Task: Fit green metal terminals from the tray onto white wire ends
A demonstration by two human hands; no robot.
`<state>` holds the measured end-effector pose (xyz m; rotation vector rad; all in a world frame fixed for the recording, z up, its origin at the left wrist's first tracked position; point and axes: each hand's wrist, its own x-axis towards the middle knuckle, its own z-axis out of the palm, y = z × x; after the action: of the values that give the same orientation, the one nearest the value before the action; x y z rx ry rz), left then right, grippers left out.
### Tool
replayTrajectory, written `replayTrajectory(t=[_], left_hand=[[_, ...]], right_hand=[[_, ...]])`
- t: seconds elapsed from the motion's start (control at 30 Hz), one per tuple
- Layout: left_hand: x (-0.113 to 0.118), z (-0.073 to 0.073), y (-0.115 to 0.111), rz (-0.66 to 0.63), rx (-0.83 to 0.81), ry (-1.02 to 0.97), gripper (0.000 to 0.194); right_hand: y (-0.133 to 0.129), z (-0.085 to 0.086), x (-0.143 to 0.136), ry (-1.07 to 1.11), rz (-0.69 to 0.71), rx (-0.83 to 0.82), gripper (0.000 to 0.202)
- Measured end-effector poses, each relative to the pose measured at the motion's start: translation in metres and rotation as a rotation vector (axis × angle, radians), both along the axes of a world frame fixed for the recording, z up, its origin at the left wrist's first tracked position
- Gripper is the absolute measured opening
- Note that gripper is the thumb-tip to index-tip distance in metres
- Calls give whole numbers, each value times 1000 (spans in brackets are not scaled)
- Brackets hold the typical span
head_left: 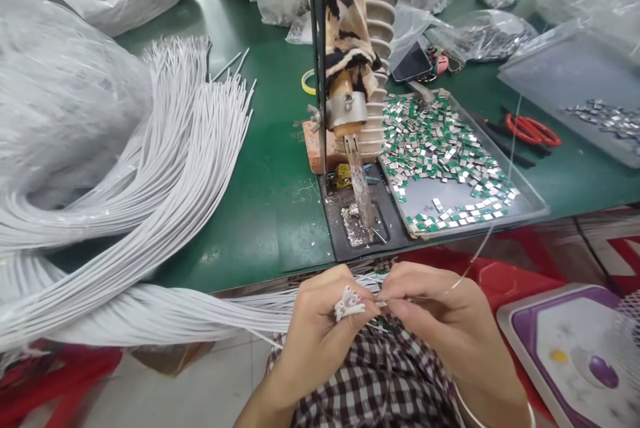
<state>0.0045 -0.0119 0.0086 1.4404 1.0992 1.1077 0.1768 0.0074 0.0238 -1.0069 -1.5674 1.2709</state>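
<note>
My left hand (333, 321) is closed round a bundle of white cables (250, 311). The cut cable ends (349, 305) stick out between thumb and forefinger. Right beside it, my right hand (433, 311) is closed in a pinch, its fingertips close to the left thumb. A thin pale wire (480, 248) runs down from the right into its fingers. What else sits between the fingertips is too small to make out. Beyond the hands, a soldering iron (359, 188) wrapped in patterned cloth points down over a black base (340, 235).
More white cables (200, 148) lie across the green table (270, 168) at left. A clear tray (530, 205) holds many small green-and-silver circuit boards (440, 141). Behind the iron rises a ribbed hose (383, 28). Red-handled pliers (533, 129), a phone (413, 63) and plastic bags (493, 35) lie at right.
</note>
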Motion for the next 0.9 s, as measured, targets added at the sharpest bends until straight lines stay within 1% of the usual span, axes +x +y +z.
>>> replayTrajectory(t=[0.1, 0.17, 0.2, 0.3, 0.33, 0.43, 0.53, 0.6, 0.7, 0.77, 0.83, 0.9], left_hand=[[-4, -2, 5, 74, 36, 3, 16], [-6, -4, 7, 102, 52, -7, 14], [-7, -4, 7, 94, 54, -13, 15], [-7, -4, 6, 51, 20, -3, 21], [-6, -3, 6, 49, 7, 5, 22], [-4, -2, 6, 56, -4, 25, 27], [-3, -1, 7, 42, -13, 44, 29], [-4, -2, 8, 39, -25, 54, 30], [-4, -3, 10, 31, -46, 58, 29], [-4, -3, 11, 37, -65, 59, 27], [-4, -3, 12, 51, -67, 46, 24], [-5, -3, 12, 62, -46, 17, 19]], right_hand=[[3, 2, 0, -147, 37, -52, 20], [5, 4, 0, -209, 65, -60, 22], [6, 5, 1, -214, 51, -45, 21], [10, 9, 3, -214, -48, 21, 18], [12, 10, 4, -205, -37, 35, 16], [15, 11, 3, -133, 55, 28, 13], [14, 8, 1, -64, 35, 7, 14], [13, 5, -1, -60, 15, -18, 14], [11, 3, -1, -95, 7, -50, 15], [10, 4, 0, -162, 10, -56, 18], [10, 7, 2, -232, 48, -54, 20], [14, 10, 6, -278, 117, -42, 21]])
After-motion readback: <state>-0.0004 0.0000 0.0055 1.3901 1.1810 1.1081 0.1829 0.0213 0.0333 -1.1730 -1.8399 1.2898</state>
